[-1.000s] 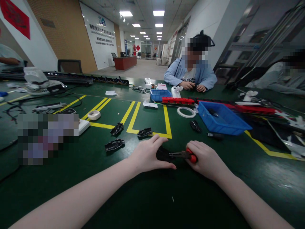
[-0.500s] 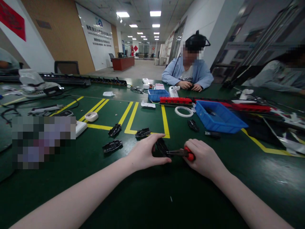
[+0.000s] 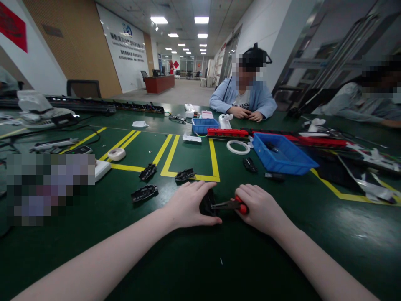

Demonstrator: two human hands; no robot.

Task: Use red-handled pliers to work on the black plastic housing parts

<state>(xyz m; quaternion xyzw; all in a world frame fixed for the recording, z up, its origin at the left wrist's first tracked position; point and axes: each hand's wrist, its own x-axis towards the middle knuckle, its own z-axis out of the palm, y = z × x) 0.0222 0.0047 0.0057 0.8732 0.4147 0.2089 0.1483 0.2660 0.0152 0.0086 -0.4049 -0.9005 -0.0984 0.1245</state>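
Observation:
Between the thumb and fingers of my left hand (image 3: 191,205) is a dark plastic part (image 3: 208,204), held just above or on the green table; which of the two, I cannot tell. My right hand (image 3: 258,209) is wrapped round the red handles of needle-nose pliers (image 3: 227,205). The pliers point left, and their tips touch the plastic part. Beyond my left hand lie similar black plastic parts: one (image 3: 185,175) close to my knuckles, one (image 3: 148,171) farther left and one (image 3: 144,193) nearer me. Another black part (image 3: 249,164) rests beyond my right hand.
A blue bin (image 3: 283,156) with a dark item inside stands at the right, near a white tape ring (image 3: 238,146). A smaller blue bin (image 3: 205,126) and a red strip (image 3: 228,133) lie farther back. Across the table sits a person (image 3: 242,98).
The whole view has shifted slightly. My left hand has closed a little round the dark part, which has turned, and the pliers' tips stay at it.

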